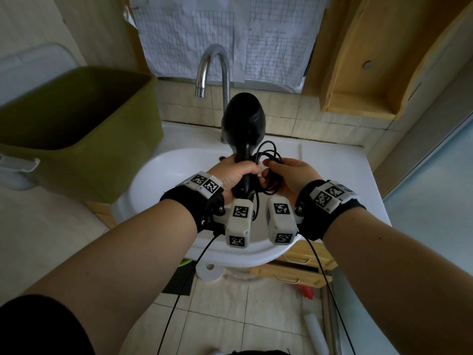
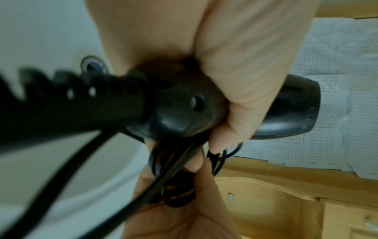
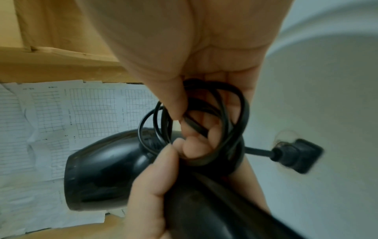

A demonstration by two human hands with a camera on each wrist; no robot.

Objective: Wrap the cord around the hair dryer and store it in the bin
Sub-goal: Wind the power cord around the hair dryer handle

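Nearest in the head view, two bare forearms reach forward, each wrist wearing a black band with white marker blocks. The left hand (image 1: pixel 236 172) is wrapped around the handle of the black hair dryer (image 1: pixel 243 119), fingers curled tight on it, so the dryer stands roughly upright above the fist with its barrel pointing away and up. Just beside it, touching the handle's right side, the right hand (image 1: pixel 289 176) pinches a bundle of loops of the black cord (image 1: pixel 268 160); the right wrist view shows the thumb and fingers (image 3: pixel 174 100) closed on several coils gathered against the handle, not wound around it. In that view the plug (image 3: pixel 296 155) sticks out beyond the coils, free of both hands. The left wrist view shows the ribbed strain relief (image 2: pixel 81 100) leaving the handle's base, blurred, with a length of cord trailing from it. Both hands hold the dryer above the white sink (image 1: pixel 163 175), clear of its basin. Behind the dryer rises the chrome faucet (image 1: pixel 212 70). To the left, well apart from the hands, the olive green bin (image 1: pixel 76 129) stands open on the surface beside the sink, and gridded paper sheets (image 1: pixel 204 34) cover the wall behind.
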